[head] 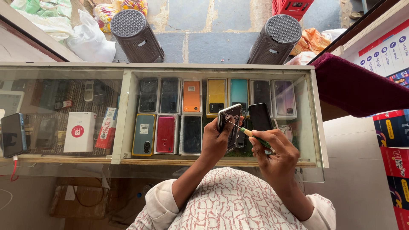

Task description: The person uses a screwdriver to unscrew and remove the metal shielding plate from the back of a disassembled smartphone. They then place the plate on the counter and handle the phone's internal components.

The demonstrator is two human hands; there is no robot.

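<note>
My left hand (215, 138) holds a dark phone (229, 116) upright above the glass counter, its opened back side facing me. My right hand (272, 150) grips a small screwdriver (249, 133) with a green and yellow handle. Its thin metal tip touches the phone's back near the upper left. A black phone (260, 116) lies flat on the glass just right of the held one, beside my right hand.
The glass display counter (317, 127) holds rows of boxed phones in orange, yellow, teal, red and black. A phone (12, 135) on a red cable sits at far left. Two dark stools (136, 34) stand on the floor beyond. A maroon cloth (358, 87) lies right.
</note>
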